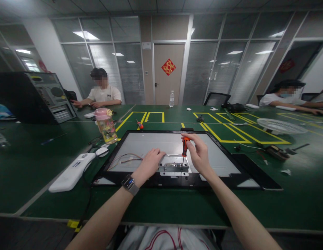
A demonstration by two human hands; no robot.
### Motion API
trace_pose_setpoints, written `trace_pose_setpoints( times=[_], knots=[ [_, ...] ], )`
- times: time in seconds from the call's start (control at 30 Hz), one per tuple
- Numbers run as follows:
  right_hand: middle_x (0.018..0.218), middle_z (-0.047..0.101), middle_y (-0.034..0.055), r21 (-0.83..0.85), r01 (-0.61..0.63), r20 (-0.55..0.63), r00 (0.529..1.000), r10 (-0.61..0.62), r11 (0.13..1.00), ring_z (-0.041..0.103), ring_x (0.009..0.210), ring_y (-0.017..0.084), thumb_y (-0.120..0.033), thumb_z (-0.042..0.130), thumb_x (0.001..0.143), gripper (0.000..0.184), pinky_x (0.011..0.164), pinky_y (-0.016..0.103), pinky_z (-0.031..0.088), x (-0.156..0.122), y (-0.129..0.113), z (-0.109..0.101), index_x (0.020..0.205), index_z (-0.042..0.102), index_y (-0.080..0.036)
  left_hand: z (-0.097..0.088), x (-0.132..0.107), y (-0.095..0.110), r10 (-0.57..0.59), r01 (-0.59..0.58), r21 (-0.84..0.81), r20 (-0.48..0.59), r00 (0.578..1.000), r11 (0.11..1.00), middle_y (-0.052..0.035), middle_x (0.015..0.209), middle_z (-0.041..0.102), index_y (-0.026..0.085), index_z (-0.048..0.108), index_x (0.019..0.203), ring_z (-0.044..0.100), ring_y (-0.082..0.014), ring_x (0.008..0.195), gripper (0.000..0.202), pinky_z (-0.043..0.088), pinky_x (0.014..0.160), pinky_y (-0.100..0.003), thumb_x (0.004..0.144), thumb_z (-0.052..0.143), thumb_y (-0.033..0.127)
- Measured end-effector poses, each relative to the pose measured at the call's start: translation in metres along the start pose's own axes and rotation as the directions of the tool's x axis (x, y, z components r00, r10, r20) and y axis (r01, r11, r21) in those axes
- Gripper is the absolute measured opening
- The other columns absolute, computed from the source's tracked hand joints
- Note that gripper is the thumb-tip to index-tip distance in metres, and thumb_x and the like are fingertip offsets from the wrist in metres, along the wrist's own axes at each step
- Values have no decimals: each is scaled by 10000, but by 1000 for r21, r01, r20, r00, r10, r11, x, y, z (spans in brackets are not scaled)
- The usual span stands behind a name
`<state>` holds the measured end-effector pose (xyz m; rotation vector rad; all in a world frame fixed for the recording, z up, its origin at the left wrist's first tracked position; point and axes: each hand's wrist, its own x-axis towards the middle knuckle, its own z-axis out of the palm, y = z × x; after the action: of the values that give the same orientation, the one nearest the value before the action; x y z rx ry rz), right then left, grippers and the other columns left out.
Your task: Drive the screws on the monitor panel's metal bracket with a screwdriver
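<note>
My right hand (pixel 199 151) grips the orange-and-black handle of a screwdriver (pixel 185 147), which stands upright. Its thin shaft reaches down to the right part of a metal bracket (pixel 174 168); the tip is hard to make out. At the bracket's left end rests my left hand (pixel 151 162), fingers stretched out and a watch on the wrist. Whether its fingertips press on the bracket cannot be seen clearly. Both hands are over a flat display panel (pixel 221 156) with a black frame and a grey back, lying on the table. Thin wires (pixel 128 157) run across the panel left of my hand.
On the green table (pixel 161 206), a white device (pixel 71 172) and a pink-lidded bottle (pixel 106 126) stand left. A black slab (pixel 256 172) lies right, near a dark tool (pixel 277 151) and round white grille (pixel 281 125). A computer case (pixel 50 97) is far left; people sit across.
</note>
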<state>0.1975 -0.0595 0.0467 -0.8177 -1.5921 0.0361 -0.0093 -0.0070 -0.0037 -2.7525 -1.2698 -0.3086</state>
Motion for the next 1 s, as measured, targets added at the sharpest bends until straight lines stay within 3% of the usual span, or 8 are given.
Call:
trace_pose_setpoints(
  times=[0.13, 0.33, 0.57, 0.77, 1.0],
  knots=[
    [903, 615, 47, -71, 17, -46, 999, -20, 997, 612, 863, 226, -189, 607, 905, 176, 796, 395, 491, 1, -2, 1, 1041, 702, -248, 0, 1, 0, 4, -4, -4, -2, 1000, 1000, -90, 1140, 599, 187, 577, 1289, 537, -233, 1056, 525, 458, 937, -347, 857, 407, -56],
    [1014, 674, 75, 28, -30, 19, 999, 30, 999, 634, 962, 234, -204, 453, 985, 265, 849, 417, 485, -1, 2, 0, 1124, 674, -247, 4, 2, -2, 11, -11, -6, -3, 1000, 1000, -94, 1141, 594, 188, 582, 1283, 537, -244, 1061, 506, 460, 930, -355, 862, 424, -44],
    [871, 603, 37, -67, 1, -28, 1000, -3, 998, 590, 834, 212, -222, 625, 907, 113, 776, 378, 473, 1, 0, 1, 1001, 686, -237, 3, 2, -1, 6, -6, -3, 4, 1000, 1000, -88, 1142, 600, 194, 573, 1291, 537, -238, 1056, 517, 454, 933, -350, 860, 426, -49],
    [993, 645, 67, -17, -1, -2, 1000, 1, 1000, 616, 946, 224, -190, 452, 991, 247, 815, 387, 473, 1, -1, 0, 1076, 678, -243, 3, 3, -2, -1, 1, -14, 10, 1000, 1000, -94, 1146, 596, 190, 574, 1295, 541, -243, 1061, 531, 456, 929, -359, 848, 431, -59],
    [879, 604, 39, -82, 35, -71, 997, -40, 996, 601, 835, 210, -177, 583, 925, 129, 763, 367, 471, 1, -3, 0, 985, 687, -224, 2, 1, -1, -3, 3, -16, -1, 1000, 1000, -85, 1138, 598, 197, 576, 1284, 536, -238, 1063, 507, 449, 930, -352, 864, 435, -50]
  ],
)
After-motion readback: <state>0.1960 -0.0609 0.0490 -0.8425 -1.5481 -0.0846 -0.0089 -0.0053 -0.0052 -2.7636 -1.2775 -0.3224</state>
